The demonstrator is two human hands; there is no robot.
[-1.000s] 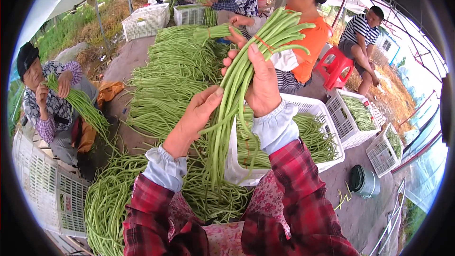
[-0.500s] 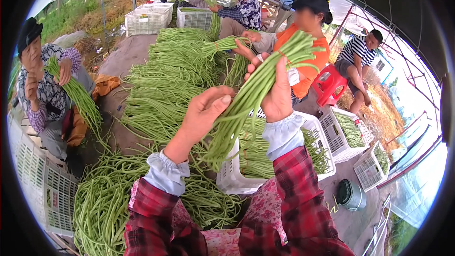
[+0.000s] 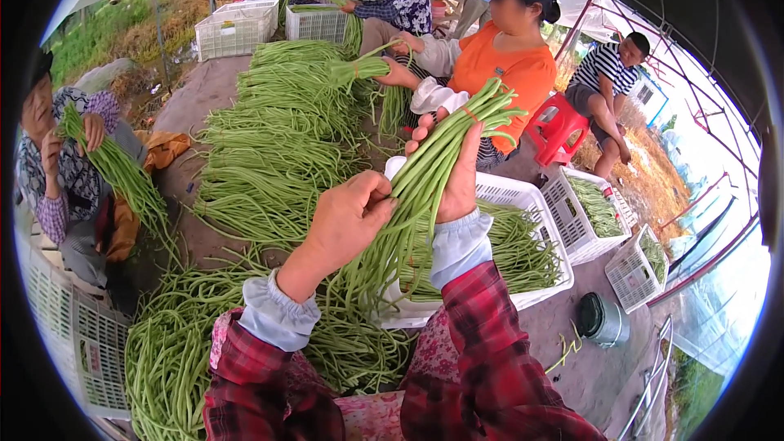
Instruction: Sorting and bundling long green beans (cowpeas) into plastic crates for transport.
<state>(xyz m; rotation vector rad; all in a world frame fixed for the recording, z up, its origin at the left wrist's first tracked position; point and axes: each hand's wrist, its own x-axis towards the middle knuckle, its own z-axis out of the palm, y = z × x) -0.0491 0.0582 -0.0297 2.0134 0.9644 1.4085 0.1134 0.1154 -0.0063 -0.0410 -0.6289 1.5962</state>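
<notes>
My right hand (image 3: pixel 457 180) is wrapped round a bundle of green long beans (image 3: pixel 425 167), its fingers showing on the far side. A thin reddish band (image 3: pixel 471 114) circles the bundle near its upper end, and the loose ends hang down to the lower left. At the bundle's left edge my left hand (image 3: pixel 343 220) is closed, thumb and forefinger pressed together against the beans. Whatever is between those fingertips is too small to make out. Below the bundle, a white crate (image 3: pixel 543 278) holds more long beans. A tangled heap of long beans (image 3: pixel 180 351) lies by my left forearm.
Rows of long beans (image 3: pixel 269 147) cover the ground ahead. A person in orange (image 3: pixel 498 65) holds a bundle to the front right; another person (image 3: pixel 73 155) sits at left with beans. White crates (image 3: pixel 588 212) and a dark bucket (image 3: pixel 603 322) stand at right; a crate (image 3: pixel 73 335) is at left.
My left hand's thumb and forefinger have closed together at the bundle's edge. The bundle has moved slightly down and left with my right hand. The person in orange has shifted their bundle leftward.
</notes>
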